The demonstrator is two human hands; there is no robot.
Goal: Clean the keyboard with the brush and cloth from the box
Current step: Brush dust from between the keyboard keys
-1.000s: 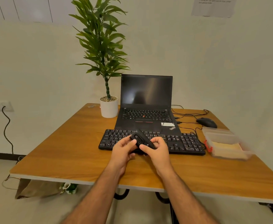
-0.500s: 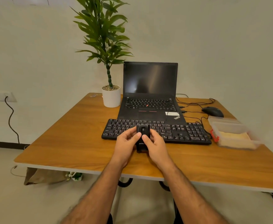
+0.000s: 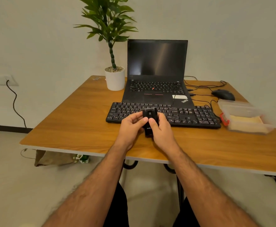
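Both hands meet over the near edge of the black keyboard, clamped together on a small black brush case held upright between them. Left hand grips its left side, thumb across the front and fingers curled behind; right hand grips the right side, thumb on the front face just under a small slider-like part. No bristles visible at the top, too small to tell more. Keyboard lies flat on the wooden table, just near of the open black laptop with dark screen. Clear plastic box with a red latch sits right of the keyboard, just beside its right end, holding a yellowish cloth; its clear lid looks on or resting, can't tell which. Black mouse far of the box, cables running to the laptop. White potted plant left of the laptop at the far side.
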